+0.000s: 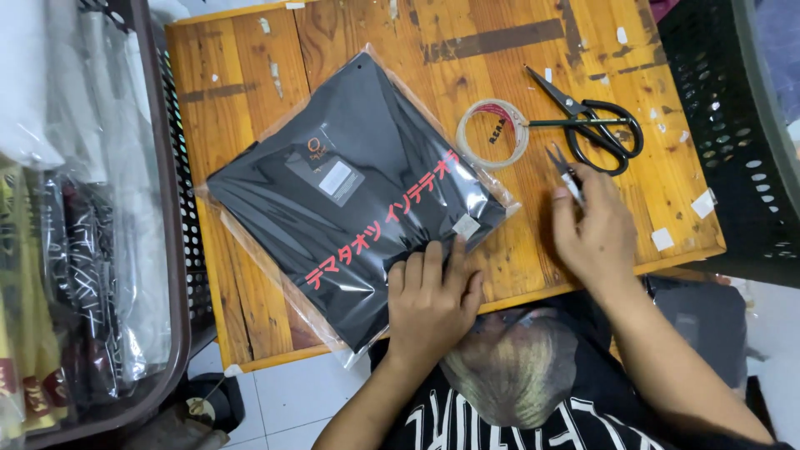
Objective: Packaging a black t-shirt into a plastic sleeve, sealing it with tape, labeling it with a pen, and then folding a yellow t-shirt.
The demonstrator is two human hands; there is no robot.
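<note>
A black folded garment with red lettering, sealed in a clear plastic bag (pixel 350 200), lies at an angle on the wooden table (pixel 242 83). My left hand (pixel 429 296) presses flat on the bag's near corner, fingers together, close to a small white sticker (pixel 465 225). My right hand (pixel 592 233) hovers to the right of the bag and pinches a small pair of thread snips (pixel 565 171), points up.
A roll of clear tape (pixel 493 133) and large black-handled scissors (pixel 587 121) lie on the table's right side. Small white paper scraps dot the wood. A basket of bagged garments (pixel 100 250) stands at the left, a black perforated crate (pixel 733 125) at the right.
</note>
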